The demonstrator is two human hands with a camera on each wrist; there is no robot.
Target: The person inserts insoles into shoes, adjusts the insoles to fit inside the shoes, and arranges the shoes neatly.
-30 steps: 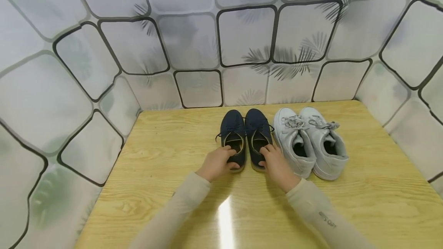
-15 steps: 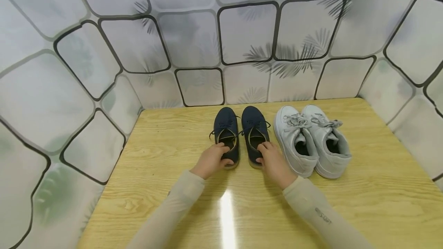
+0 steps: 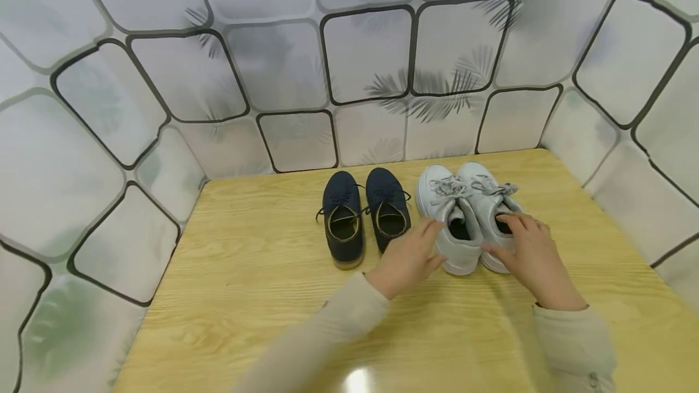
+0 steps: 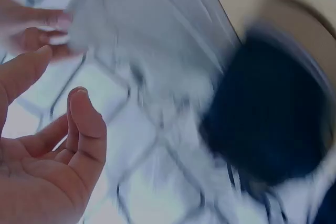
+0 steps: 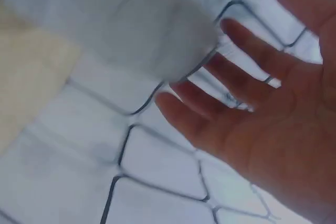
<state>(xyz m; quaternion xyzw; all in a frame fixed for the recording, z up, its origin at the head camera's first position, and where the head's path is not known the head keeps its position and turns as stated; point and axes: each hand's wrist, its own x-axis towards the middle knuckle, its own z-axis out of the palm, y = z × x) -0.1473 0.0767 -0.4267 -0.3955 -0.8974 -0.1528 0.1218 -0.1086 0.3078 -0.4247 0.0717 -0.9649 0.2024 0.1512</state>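
Observation:
Two dark navy lace-up shoes, the left one and the right one, stand side by side with a narrow gap, toes toward the back. To their right is a pair of white sneakers, the left sneaker and the right sneaker, close together. My left hand is by the left sneaker's heel and covers part of the right navy shoe in the head view. My right hand is over the right sneaker's heel, its fingertips near the opening. Both hands have spread, relaxed fingers and grip nothing.
The shoes stand on a light wood-grain tabletop. A pale patterned covering rises along the back and both sides. Light reflects off the table near the front edge.
Both hands have let go of the navy shoes, which now stand slightly apart, and have moved right to the white sneakers. The head view has shifted a little.

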